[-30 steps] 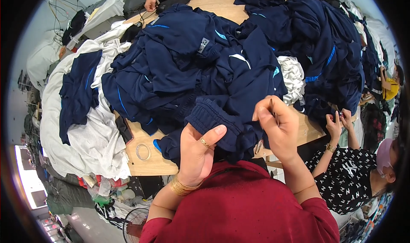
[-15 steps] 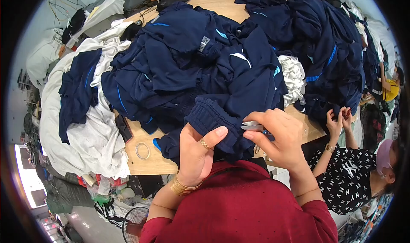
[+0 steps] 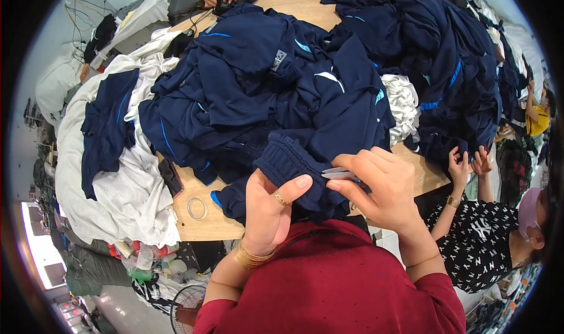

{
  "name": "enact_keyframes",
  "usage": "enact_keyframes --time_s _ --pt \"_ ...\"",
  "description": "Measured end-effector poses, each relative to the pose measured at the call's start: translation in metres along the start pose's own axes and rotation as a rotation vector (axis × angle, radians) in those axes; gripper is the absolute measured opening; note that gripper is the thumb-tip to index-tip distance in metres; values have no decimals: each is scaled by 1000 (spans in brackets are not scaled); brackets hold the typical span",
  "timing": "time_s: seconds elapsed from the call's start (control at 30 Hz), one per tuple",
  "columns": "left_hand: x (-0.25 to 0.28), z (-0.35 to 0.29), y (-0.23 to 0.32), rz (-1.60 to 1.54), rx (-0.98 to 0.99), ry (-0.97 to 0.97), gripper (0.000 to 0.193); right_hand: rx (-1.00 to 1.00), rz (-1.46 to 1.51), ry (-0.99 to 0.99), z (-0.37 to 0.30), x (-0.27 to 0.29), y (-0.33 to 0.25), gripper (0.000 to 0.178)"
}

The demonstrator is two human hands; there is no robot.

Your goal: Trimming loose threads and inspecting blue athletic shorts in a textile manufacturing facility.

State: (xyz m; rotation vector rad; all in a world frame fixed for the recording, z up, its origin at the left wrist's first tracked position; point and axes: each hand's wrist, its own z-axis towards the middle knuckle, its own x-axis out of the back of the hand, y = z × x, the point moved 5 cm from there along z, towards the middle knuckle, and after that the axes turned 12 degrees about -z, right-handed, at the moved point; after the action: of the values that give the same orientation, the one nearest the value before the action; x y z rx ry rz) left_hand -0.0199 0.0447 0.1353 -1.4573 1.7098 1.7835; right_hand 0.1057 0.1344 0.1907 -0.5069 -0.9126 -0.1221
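"One elastic band (image 3: pixel 286 159) finished?"
"Can't tell. On your side of the navy pile (image 3: pixel 238 69), your left hand (image 3: pixel 267 213) pinches it; your right hand (image 3: pixel 385 185) grips snips (image 3: pixel 338 173) at its edge. That pile seems left."

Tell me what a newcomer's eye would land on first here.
First, the big heap of navy garments across the middle of the wooden table. Next, just in front of the person's dark red shirt, the left hand holds a gathered navy band, with the right hand holding small metal snips by its right side. Bunched white cloth stands out right of the heap.
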Motion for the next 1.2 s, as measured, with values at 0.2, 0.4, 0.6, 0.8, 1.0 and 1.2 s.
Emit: enact_keyframes --time_s 0.2,0.4,0.6,0.8,1.0,1.2 --pt "2 4 -2 3 59 10 24 -24 -22 -65 -1 0 3 21" --pt "1 3 -4 -12 72 12 25 -70 58 -10 -3 1 6 20" --pt "1 3 -5 -18 61 27 24 -111 71 -14 -5 3 4 23" --pt "0 1 -1 88 9 10 22 -57 -4 -68 -1 9 1 25" --pt "2 0 -1 181 -24 -29 27 -3 -68 -55 1 11 -4 23" --pt "-2 0 0 208 -38 -40 25 23 -144 -46 2 15 -6 23"
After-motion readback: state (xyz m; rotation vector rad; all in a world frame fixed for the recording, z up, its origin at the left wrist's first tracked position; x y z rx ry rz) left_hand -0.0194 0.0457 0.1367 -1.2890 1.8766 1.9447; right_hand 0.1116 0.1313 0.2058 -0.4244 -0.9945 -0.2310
